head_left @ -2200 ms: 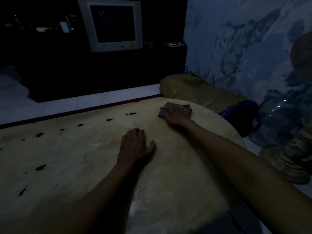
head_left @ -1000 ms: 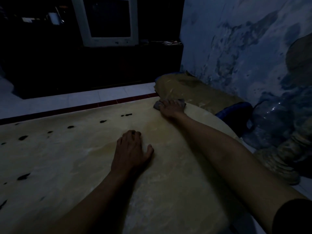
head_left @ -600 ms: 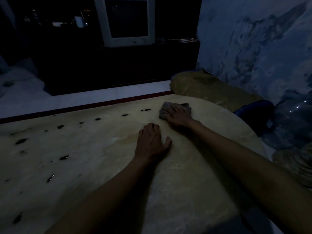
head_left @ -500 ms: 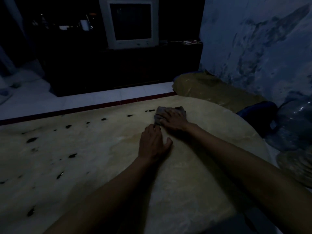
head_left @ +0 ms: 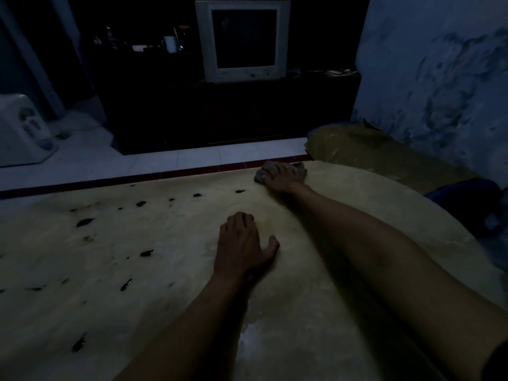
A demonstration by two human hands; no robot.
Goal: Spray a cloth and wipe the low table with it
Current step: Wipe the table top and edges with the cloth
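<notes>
The low table (head_left: 137,270) has a pale yellowish top with several dark spots across its left half. A small grey cloth (head_left: 301,169) lies at the table's far edge, pressed flat under my right hand (head_left: 283,178), whose arm stretches far forward. My left hand (head_left: 243,244) rests palm down on the middle of the table, fingers loosely spread, holding nothing. No spray bottle shows in the view.
Beyond the far edge runs a red strip and white tiled floor (head_left: 165,160). A dark cabinet (head_left: 233,111) carries a white monitor (head_left: 243,39). A brownish cushion (head_left: 371,152) and a blue object (head_left: 472,204) lie by the stained wall at right. A white appliance (head_left: 22,130) stands at left.
My right hand has pushed the cloth from nearer my left hand out to the far edge of the table. My left hand has stayed planted on the top.
</notes>
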